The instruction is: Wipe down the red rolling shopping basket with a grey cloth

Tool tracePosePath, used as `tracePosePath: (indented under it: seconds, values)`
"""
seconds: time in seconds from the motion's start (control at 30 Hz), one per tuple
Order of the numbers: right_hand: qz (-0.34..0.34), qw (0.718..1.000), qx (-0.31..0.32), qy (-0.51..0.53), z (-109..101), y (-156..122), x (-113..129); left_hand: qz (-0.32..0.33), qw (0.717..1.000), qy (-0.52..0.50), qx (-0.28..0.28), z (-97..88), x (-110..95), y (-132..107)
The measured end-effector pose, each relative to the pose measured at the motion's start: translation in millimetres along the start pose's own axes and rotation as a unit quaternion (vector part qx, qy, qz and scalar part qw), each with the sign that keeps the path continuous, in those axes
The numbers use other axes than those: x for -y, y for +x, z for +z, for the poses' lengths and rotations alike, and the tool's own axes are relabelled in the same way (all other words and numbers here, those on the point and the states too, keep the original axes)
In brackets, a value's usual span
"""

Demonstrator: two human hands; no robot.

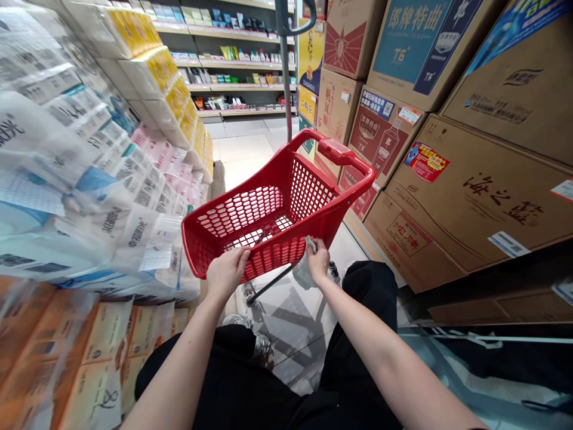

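Note:
A red plastic shopping cart (264, 239) with lattice walls stands before me, its handle (342, 152) at the far right end. Nothing lies in the part of the basket that shows. My left hand (227, 270) is closed over the near rim, thumb on top. In my right hand (317, 258) a light grey cloth (305, 272) is pinched, hanging down against the cart's near side wall. A dark wheel (250, 298) shows below the basket, and my knees are on either side below.
Wrapped tissue packs (156, 89) are stacked high on the left, with orange packs (102, 358) nearer. Cardboard cartons (470, 191) line the right. A metal pole (285, 77) rises behind the cart. Stocked shelves (237, 60) stand at the back, past pale floor tiles (244, 146).

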State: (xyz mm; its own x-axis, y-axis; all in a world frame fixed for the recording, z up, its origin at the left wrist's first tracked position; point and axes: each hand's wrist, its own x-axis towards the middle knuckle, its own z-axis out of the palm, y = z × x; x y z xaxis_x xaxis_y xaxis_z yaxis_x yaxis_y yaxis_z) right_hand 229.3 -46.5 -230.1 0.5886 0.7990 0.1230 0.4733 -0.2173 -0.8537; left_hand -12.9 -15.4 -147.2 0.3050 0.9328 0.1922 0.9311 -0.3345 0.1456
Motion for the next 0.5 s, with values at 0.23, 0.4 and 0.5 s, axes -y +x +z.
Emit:
tracePosePath:
  seconds: [0.23, 0.4, 0.5]
  values:
    - [-0.076, 0.996, 0.040, -0.032, 11.9, -0.2, 7.0, -0.006, 1.000, 0.000, 0.009, 0.4, 0.3, 3.5]
    - [-0.104, 0.991, 0.082, -0.008, 0.0, 3.0, -9.2, -0.009, 1.000, 0.009, 0.006, -0.3, 1.4, 6.0]
    - [-0.053, 0.998, 0.036, 0.004, -7.7, 4.7, -23.4, -0.008, 1.000, 0.014, 0.007, 0.9, 1.3, 5.8]
